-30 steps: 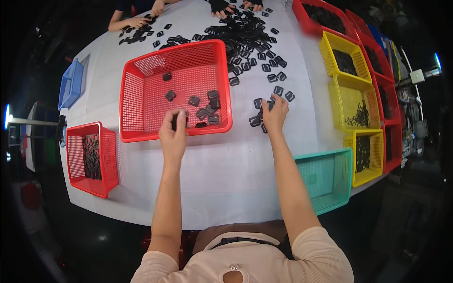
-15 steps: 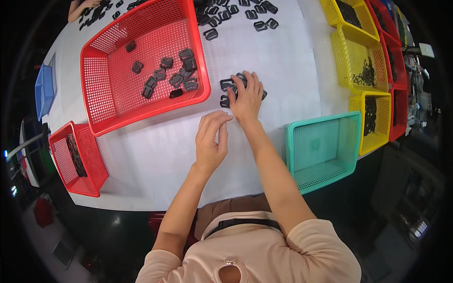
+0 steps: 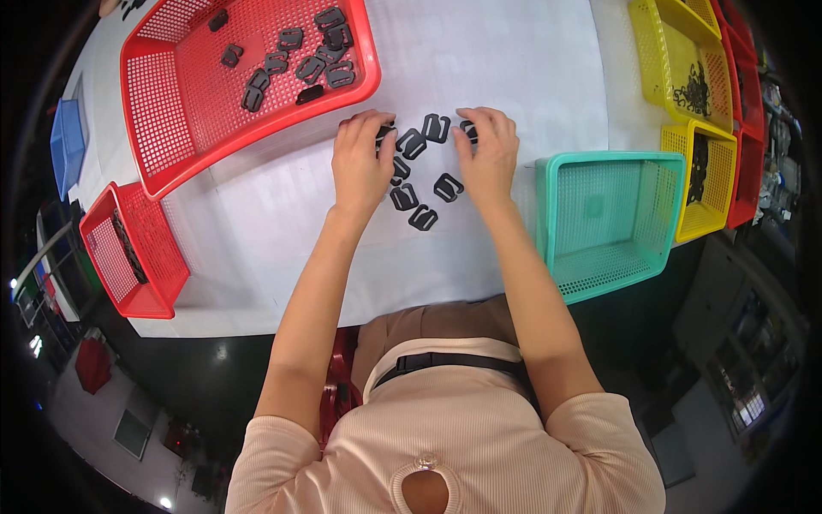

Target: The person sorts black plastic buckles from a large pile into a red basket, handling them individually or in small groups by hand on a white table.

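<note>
Fingers of the left hand (image 3: pixel 358 163) curve just off the near right corner of the large red plastic basket with meshed sides (image 3: pixel 193 86), thumb and forefinger apart around a partly hidden black buckle (image 3: pixel 384 131). From my remote seat I cannot tell whether they press on it. Well to the basket's right, the right hand (image 3: pixel 494 158) bends the same way, thumb apart from the fingers, another black buckle (image 3: pixel 469 128) showing between; I cannot confirm a pinch there either.

Between the hands, right of the basket and on its near side, I see a loose group of flat, slotted, black plastic-looking buckles (image 3: pixel 412 144) on the white-covered bench (image 3: pixel 257 257). More black buckles (image 3: pixel 338 37) lie inside the basket, mostly toward its right wall.

I judge three slips possible. Flat pieces give little edge to get under, so a hurried pinch could skid one away. Some sit so close together that an inward sweep could ride one over another or hook their slots. And with the left knuckles near the basket's rim, a careless outward swing could knock it and jostle the pieces inside.
</note>
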`<state>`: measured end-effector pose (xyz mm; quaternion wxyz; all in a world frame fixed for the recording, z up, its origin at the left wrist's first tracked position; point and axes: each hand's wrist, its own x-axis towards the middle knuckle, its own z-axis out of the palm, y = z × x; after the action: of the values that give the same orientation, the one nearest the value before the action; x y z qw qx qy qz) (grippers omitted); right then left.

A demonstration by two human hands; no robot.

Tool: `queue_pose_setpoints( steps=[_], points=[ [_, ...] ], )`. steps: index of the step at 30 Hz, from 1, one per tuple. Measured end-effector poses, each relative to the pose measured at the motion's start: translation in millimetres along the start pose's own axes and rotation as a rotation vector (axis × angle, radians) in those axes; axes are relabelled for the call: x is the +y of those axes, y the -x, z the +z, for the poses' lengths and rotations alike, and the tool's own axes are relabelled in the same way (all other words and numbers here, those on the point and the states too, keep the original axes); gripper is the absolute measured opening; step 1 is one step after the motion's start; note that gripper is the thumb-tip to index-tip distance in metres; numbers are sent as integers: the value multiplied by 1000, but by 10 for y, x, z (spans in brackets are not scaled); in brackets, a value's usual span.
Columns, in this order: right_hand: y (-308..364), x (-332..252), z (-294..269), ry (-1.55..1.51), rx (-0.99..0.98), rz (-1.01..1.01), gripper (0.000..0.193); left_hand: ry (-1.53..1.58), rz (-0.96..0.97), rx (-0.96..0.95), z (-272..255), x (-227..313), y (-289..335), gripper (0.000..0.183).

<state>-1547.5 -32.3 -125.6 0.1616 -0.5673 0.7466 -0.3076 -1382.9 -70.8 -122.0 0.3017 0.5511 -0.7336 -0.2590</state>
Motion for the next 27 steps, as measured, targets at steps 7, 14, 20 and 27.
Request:
queue_pose_setpoints(
  steps=[7,14,20,27],
  points=[
    [-11,-10,148,213,69,-98,32,-26,-196,49,-95,-103,155,22],
    [244,-260,252,-26,-234,-334,29,-235,-94,-87,-170,-134,436,38],
    [226,-126,217,95,-72,-185,27,-325,61,-66,-154,-179,429,26],
    [277,34,-97,99,-112,-84,25,77,-300,-11,-223,-274,385,17]
  ],
)
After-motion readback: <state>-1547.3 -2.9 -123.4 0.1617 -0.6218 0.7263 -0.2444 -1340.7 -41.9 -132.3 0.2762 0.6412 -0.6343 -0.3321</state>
